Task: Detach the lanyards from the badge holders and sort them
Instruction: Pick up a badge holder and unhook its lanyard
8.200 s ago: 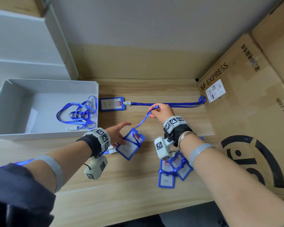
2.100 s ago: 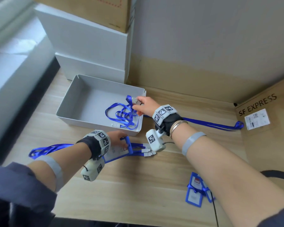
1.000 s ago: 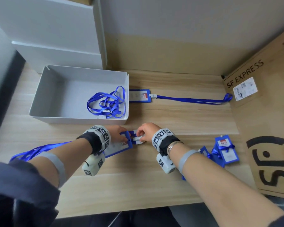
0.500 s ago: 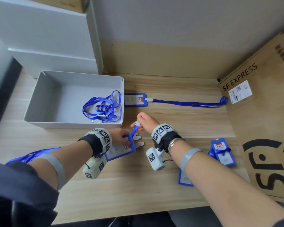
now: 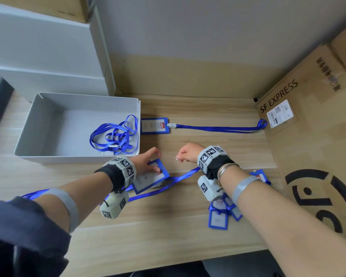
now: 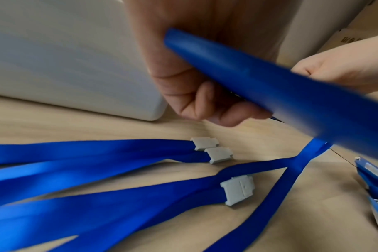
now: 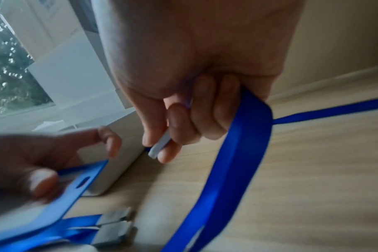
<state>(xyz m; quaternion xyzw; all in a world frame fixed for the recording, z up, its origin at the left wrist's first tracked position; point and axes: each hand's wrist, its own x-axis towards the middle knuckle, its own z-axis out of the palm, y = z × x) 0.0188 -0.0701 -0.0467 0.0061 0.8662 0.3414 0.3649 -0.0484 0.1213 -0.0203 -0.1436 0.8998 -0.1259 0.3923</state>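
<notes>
My left hand [image 5: 155, 160] grips a blue badge holder [image 5: 150, 179] and lifts it a little off the wooden table just in front of the bin. In the right wrist view the holder's slot [image 7: 82, 182] is empty. To the holder's right, my right hand [image 5: 178, 157] pinches the grey clip [image 7: 160, 146] of a blue lanyard [image 5: 186, 173]. Its strap hangs from the fingers and trails left under the holder. Three more lanyards with grey clips [image 6: 237, 190] lie under my left hand. Detached lanyards [image 5: 114, 134] are coiled in the grey bin [image 5: 38, 120].
Another badge holder [image 5: 155, 125] with its lanyard [image 5: 218, 128] attached lies stretched out behind my hands. A pile of loose holders [image 5: 218, 218] sits under my right forearm. An SF EXPRESS cardboard box [image 5: 308, 146] bounds the right side, and white boxes [image 5: 48, 56] stand at the back left.
My right hand has pulled the grey clip out of the holder and drawn it to the right, so clip and holder are now apart. My left hand still holds the holder.
</notes>
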